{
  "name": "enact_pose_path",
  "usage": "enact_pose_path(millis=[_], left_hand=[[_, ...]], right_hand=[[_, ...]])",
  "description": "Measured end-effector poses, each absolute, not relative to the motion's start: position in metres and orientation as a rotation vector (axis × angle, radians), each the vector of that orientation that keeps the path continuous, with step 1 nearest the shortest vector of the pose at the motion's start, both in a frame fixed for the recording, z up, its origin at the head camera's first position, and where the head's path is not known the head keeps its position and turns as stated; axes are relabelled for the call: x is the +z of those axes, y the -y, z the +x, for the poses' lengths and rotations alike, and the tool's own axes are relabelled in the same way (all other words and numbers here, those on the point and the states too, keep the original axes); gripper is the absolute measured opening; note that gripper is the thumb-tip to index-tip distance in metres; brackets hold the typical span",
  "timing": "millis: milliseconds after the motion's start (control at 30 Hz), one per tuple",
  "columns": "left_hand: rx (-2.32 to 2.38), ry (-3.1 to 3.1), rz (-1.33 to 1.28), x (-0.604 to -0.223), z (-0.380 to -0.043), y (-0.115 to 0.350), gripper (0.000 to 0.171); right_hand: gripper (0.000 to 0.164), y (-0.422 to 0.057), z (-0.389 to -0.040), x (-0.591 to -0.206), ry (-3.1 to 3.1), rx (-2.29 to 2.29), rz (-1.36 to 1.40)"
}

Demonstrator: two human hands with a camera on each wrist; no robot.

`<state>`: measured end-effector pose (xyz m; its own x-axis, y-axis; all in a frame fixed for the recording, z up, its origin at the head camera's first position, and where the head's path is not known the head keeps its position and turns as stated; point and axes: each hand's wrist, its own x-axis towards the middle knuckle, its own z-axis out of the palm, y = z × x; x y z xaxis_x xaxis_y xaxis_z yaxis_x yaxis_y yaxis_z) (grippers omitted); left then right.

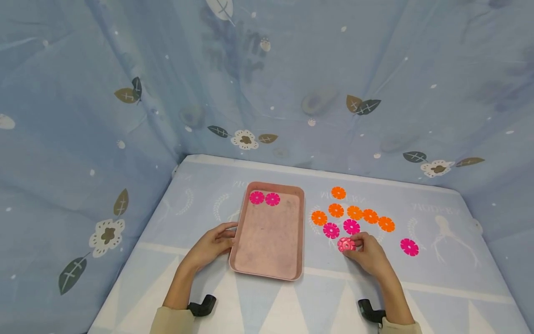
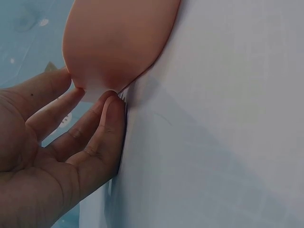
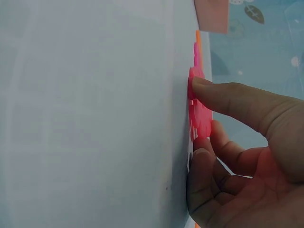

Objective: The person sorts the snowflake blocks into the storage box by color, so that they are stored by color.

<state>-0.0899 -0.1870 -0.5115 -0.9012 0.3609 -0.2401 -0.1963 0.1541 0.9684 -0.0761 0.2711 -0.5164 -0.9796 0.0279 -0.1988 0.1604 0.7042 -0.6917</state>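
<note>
At the left long side of a pink rectangular tray [image 1: 267,241] is my left hand [image 1: 212,246]. In the left wrist view, the fingertips of this left hand [image 2: 61,137] touch the outside of the tray wall [image 2: 118,38], with the fingers only slightly bent. My right hand [image 1: 369,254] pinches a pink flower-shaped disc [image 1: 346,244] between thumb and fingers, just above the tabletop. The right wrist view shows that pink disc [image 3: 202,111] nearly edge-on, with the thumb on one side. Inside the tray, two pink flower discs [image 1: 272,199] lie side by side at the far end.
Several orange flower discs [image 1: 354,213] lie right of the tray. Pink discs [image 1: 331,230] sit nearer the right hand, and one pink disc [image 1: 409,247] lies farther right. A patterned cloth covers the table [image 1: 200,185]; blue curtains [image 1: 292,69] hang behind and at the sides.
</note>
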Motion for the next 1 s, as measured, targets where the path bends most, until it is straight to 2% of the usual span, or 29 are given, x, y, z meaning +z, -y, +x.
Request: enact_pose_path(millis=[267,633,1000], left_hand=[[1.796,-2.02,0.14,-0.513,-0.09,0.187,0.053],[1.802,-2.017,0.134,-0.513,-0.09,0.187,0.051],[1.805,-2.019,0.138,-0.513,-0.089,0.186,0.051]], right_hand=[[0.039,-0.274,-0.074,-0.51,-2.666,-1.181,0.281],[0.026,-0.282,-0.072,-0.509,-2.602,-1.334,0.316],[0.031,-0.281,-0.071,-0.506,-2.496,-1.526,0.32]])
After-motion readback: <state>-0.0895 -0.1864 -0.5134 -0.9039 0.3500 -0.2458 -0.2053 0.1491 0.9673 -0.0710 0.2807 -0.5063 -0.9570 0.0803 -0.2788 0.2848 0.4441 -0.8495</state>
